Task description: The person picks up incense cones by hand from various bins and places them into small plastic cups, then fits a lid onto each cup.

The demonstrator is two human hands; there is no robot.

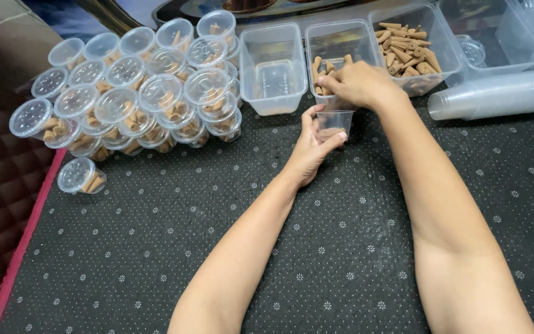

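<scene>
My left hand (309, 148) grips a small clear plastic cup (335, 121) that stands upright on the dark dotted mat, with a few tan cones in its bottom. Just above the cup, my right hand (353, 83) is closed around several tan incense cones at the near rim of a clear rectangular tub (341, 38), which holds more loose cones (324, 67).
A stack of lidded clear cups filled with cones (137, 93) lies at the left, one cup (81, 175) apart from it. An empty clear tub (273, 68) stands left of the middle tub, and another tub of cones (406, 49) right. A sleeve of stacked clear cups (495, 94) lies at the right edge.
</scene>
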